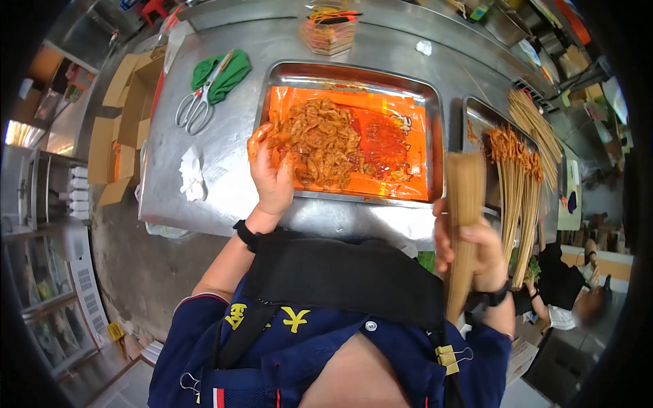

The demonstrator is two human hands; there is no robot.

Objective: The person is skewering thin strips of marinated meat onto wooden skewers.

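My right hand (481, 250) grips a thick bundle of bamboo skewers (465, 197), held roughly upright between my body and the trays. My left hand (273, 170), its fingers coated in orange sauce and apart, is at the left side of a metal tray (436, 149), touching or just beside a heap of sauced meat slices (323, 139). Whether a slice is between those fingers is hard to see. The meat lies on orange printed plastic (416, 166), with red oily sauce (381, 139) to its right.
On the right, a second tray (478, 119) carries loaded skewers (511, 180), with bare skewers (534, 119) behind. Scissors (197, 109), a green cloth (231, 75) and crumpled tissue (192, 175) lie left. A clear container (328, 34) stands behind. Another person (561, 275) is at far right.
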